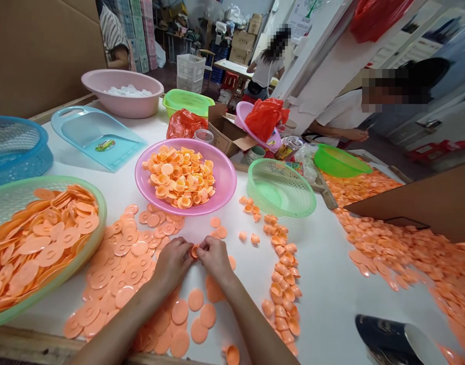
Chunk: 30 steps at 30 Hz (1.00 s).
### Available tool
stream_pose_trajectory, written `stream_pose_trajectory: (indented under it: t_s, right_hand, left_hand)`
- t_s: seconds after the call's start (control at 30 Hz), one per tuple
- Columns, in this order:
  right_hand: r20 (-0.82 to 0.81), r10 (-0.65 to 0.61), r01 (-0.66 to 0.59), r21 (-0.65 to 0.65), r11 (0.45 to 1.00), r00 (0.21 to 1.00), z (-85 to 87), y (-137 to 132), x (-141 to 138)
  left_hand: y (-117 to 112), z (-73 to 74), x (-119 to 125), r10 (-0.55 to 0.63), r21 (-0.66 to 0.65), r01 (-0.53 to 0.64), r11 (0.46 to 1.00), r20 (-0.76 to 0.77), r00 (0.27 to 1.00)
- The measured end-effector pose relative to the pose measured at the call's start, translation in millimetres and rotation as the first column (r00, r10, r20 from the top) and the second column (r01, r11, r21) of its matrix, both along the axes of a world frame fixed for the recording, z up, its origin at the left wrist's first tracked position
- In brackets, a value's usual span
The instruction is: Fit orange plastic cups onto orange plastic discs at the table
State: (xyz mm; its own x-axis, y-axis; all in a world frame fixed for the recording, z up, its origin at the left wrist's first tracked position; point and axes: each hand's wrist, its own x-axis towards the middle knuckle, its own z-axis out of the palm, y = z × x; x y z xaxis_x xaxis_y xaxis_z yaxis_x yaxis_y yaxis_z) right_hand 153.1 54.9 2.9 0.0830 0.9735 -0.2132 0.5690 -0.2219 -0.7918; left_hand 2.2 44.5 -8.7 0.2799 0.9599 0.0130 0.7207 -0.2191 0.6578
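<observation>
A small orange cup [195, 251] is held at the centre of the view, pinched between the fingertips of the left hand [172, 263] and the right hand [216, 258]. The hands are brought together on it, just above a white table [323, 263], and its shape is partly hidden by the fingers.

Thin, round peach plastic discs [133, 261], many with a raised central ring, are spread in overlapping layers beside and beneath the hands. More are stacked on edge and heaped in a pale green basket [91, 197] at the left. A pink bowl [228, 177] with a smooth, glossy rim is placed just beyond the hands, filled with a mound of orange cups and discs. A curved line of hollow cups [281, 284] is laid along the table to the right of the hands, ending near a mint-green perforated basket [280, 187].

A blue lattice basket [15, 152] and a translucent teal dustpan [98, 137] are seen at the far left. Further back stand a pink basin [122, 101] holding white pieces, a crumpled red plastic bag [187, 124] and a cardboard box [227, 134]. A co-worker's white sleeve [342, 114] is seen at the right, beyond a broad drift of orange pieces [388, 248].
</observation>
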Motion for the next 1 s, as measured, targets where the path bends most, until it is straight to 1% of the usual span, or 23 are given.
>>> stream_pose_trajectory:
  t_s: [0.07,0.13,0.2,0.27,0.3,0.37,0.5,0.53,0.57,0.63,0.7,0.8,0.87,0.9,0.93,0.97,1.0]
  right_hand:
    - [0.024,-0.002,0.002,0.012,1.000,1.000,-0.9,0.5,-4.0]
    - [0.043,0.014,-0.015,0.013,1.000,0.999,0.6,2.0,-3.5]
    - [0.055,0.029,-0.029,0.003,1.000,0.998,2.5,3.6,-2.1]
    - [0.069,0.038,-0.037,-0.012,0.999,0.997,3.6,5.1,-1.6]
    - [0.077,0.041,-0.039,-0.019,0.999,0.996,3.8,5.7,-1.7]
    - [0.091,0.052,-0.049,-0.031,0.998,0.995,4.0,6.5,-2.4]
    - [0.122,0.090,-0.086,-0.038,0.996,0.988,6.0,5.5,-5.0]
    - [0.141,0.097,-0.094,-0.029,0.995,0.985,6.9,5.0,-6.2]
    - [0.166,0.100,-0.099,-0.012,0.995,0.981,7.7,4.6,-7.5]
    - [0.203,0.100,-0.106,0.019,0.994,0.974,7.9,3.9,-10.2]
    - [0.182,0.082,-0.088,0.027,0.996,0.980,5.7,2.5,-12.3]
    - [0.057,0.032,-0.033,0.007,0.999,0.998,0.9,-2.3,-12.4]
    - [-0.048,-0.002,0.001,-0.033,0.999,0.999,3.4,-5.6,-9.3]
    - [-0.112,-0.016,0.009,-0.062,0.998,0.994,8.6,-6.3,-6.6]
    - [-0.180,-0.031,0.016,-0.085,0.996,0.983,17.1,-5.9,-3.5]
    - [-0.244,-0.049,0.027,-0.090,0.996,0.969,29.0,-3.6,-0.3]
    - [-0.301,-0.065,0.046,-0.071,0.996,0.951,43.8,0.9,2.5]
  left_hand:
    - [3.2,6.1,-1.6,-0.004,-0.047,0.006,0.999,0.032,0.999]
    - [9.2,15.6,-2.6,0.005,-0.161,0.014,0.987,0.117,0.993]
    - [16.8,24.8,-0.7,0.092,-0.324,-0.015,0.946,0.224,0.970]
    - [23.5,30.0,4.6,0.229,-0.464,-0.083,0.882,0.267,0.936]
    - [25.6,30.4,7.8,0.283,-0.507,-0.118,0.854,0.260,0.923]
    - [26.9,27.5,13.5,0.331,-0.544,-0.157,0.825,0.238,0.913]
    - [21.7,15.9,16.1,0.424,-0.624,-0.154,0.766,0.310,0.851]
    - [20.2,13.5,15.7,0.440,-0.632,-0.151,0.760,0.330,0.835]
    - [18.9,11.5,15.4,0.447,-0.625,-0.154,0.766,0.345,0.825]
    - [16.4,9.0,16.4,0.439,-0.575,-0.175,0.799,0.359,0.823]
    - [13.4,8.3,19.1,0.431,-0.535,-0.197,0.822,0.358,0.828]
    - [8.8,10.7,20.2,0.393,-0.503,-0.189,0.844,0.339,0.855]
    - [9.1,14.4,13.4,0.346,-0.460,-0.165,0.872,0.343,0.873]
    - [11.4,16.6,7.1,0.313,-0.398,-0.163,0.903,0.348,0.884]
    - [15.4,19.0,-0.9,0.281,-0.300,-0.181,0.937,0.337,0.899]
    - [21.4,21.4,-10.0,0.261,-0.170,-0.218,0.961,0.298,0.918]
    - [29.2,23.4,-19.5,0.262,-0.026,-0.262,0.965,0.223,0.939]
